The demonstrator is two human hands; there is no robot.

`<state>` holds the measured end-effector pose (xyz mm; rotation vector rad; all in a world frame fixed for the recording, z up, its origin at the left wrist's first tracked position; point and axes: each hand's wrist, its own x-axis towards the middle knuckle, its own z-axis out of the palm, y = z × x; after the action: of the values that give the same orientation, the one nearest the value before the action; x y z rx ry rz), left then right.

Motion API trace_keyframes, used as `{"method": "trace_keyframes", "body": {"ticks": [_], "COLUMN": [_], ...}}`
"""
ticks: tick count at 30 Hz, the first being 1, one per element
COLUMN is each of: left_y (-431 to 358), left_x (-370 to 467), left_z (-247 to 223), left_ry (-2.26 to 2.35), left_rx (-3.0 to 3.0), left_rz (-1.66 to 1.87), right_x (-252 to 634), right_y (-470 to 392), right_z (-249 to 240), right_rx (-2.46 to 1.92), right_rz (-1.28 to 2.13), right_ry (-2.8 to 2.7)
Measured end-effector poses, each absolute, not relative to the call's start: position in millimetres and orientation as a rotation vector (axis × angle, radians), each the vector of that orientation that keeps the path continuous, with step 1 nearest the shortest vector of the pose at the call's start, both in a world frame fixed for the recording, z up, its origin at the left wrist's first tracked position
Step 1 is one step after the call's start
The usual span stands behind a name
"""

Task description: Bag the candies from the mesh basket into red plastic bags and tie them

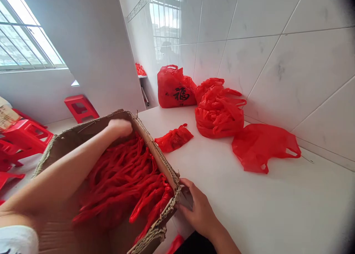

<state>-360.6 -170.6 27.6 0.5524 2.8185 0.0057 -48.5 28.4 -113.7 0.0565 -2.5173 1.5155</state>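
In the cardboard box (63,146), red bags (124,172) heaped, near the left grip (120,128)

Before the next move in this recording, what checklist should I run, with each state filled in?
1. Right hand on the cardboard box at a corner: ok.
2. Left hand gripping something: cannot tell; it is blurred.
3. Heap of red plastic inside the cardboard box: ok.
4. Rim intact: not ok; ragged.
5. Flattened red bag apart from the cardboard box: ok.
6. Small red bundle clear of the cardboard box: cannot tell.
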Motion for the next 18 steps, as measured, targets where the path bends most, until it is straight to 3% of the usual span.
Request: {"method": "trace_keyframes", "body": {"ticks": [3,9,13,18], "left_y": [-109,-21,-61,-177], "left_x": [-371,-329,-323,-315], "left_z": [49,7,26,60], "left_ry": [2.945,2.657,2.445,2.176], "left_rx": [0.569,0.718,0.742,0.477], "left_rz": [0.094,0.458,0.83,1.379], "right_x": [-50,-48,-47,-48], "right_y": [27,28,31,32], "right_z": [-111,-113,-115,-116], "right_rx": [0.084,0.113,0.141,0.128], "right_rz": [1.522,1.522,1.509,1.524], "right_ry": [-2.506,-2.476,-2.47,-2.448]}}
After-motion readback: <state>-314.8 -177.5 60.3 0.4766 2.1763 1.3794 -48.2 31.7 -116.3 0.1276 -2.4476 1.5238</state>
